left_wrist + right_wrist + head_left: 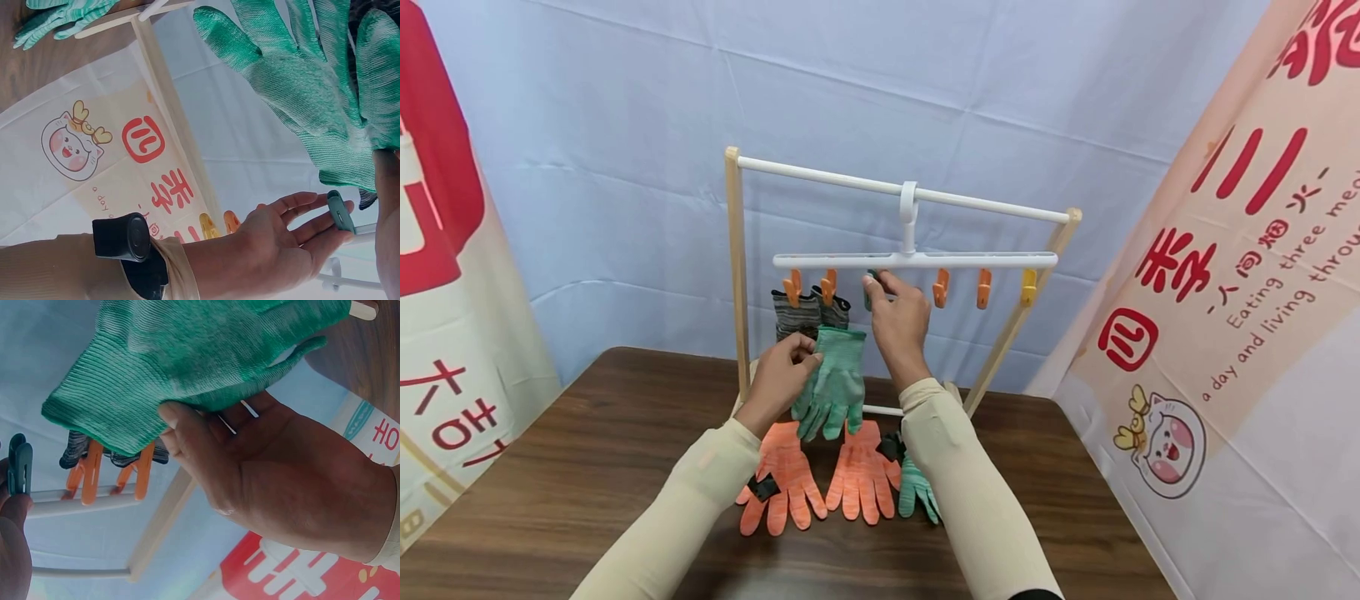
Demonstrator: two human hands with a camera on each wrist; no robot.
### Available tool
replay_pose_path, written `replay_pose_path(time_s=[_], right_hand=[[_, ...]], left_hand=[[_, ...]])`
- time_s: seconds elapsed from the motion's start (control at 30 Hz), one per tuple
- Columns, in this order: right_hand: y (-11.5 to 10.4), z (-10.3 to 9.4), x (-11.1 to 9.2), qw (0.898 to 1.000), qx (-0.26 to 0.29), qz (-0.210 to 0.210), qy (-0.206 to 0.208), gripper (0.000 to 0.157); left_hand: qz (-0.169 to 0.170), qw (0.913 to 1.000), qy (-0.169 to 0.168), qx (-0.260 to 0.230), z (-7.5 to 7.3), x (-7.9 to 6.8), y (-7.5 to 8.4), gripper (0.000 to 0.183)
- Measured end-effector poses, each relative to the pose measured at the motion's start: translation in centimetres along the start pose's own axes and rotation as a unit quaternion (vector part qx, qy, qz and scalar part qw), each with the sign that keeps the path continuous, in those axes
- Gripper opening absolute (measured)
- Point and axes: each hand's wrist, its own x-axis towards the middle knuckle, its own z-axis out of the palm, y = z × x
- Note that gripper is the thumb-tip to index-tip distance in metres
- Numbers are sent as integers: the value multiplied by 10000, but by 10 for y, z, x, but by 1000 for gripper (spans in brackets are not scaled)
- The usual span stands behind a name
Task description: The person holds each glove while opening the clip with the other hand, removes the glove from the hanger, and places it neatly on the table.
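My left hand (pixel 781 379) pinches a green knit glove (pixel 838 379) near its cuff, fingers hanging down. The right wrist view shows the thumb lying on that cuff. Just below the white hanger bar (pixel 850 261), my right hand (pixel 901 321) pinches a dark green clip (pixel 340 211) between thumb and fingertips. The cuff hangs a little apart from the clip. Left along the bar, two orange clips (pixel 792 288) hold grey-black gloves (pixel 796 315), partly hidden behind the green one. Further right hang two more orange clips (pixel 940 288) and a yellow clip (pixel 1028 287), all without gloves.
A wooden stand (pixel 737 275) with a white top rod (pixel 827 173) carries the hanger. On the brown table (pixel 647 433) lie two orange gloves (pixel 786 479) and another green glove (pixel 916 487), partly covered by my right forearm. Printed cloths hang on both sides.
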Motion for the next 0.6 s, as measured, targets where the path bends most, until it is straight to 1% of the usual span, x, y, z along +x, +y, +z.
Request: replay_pose_path(time_s=[0.17,0.4,0.6], right_hand=[[0,-1,-1,10000,-32,27,21,29],[0,0,-1,9999,-64,61,70,28],[2,0,-1,9999,-69,56,70,29]], left_hand=[[29,9999,98,70,-2,-1,-4,12],[-12,9999,110,-19,-8,-2,-9,12],[15,9998,186,-72,-13,-4,-11,13]])
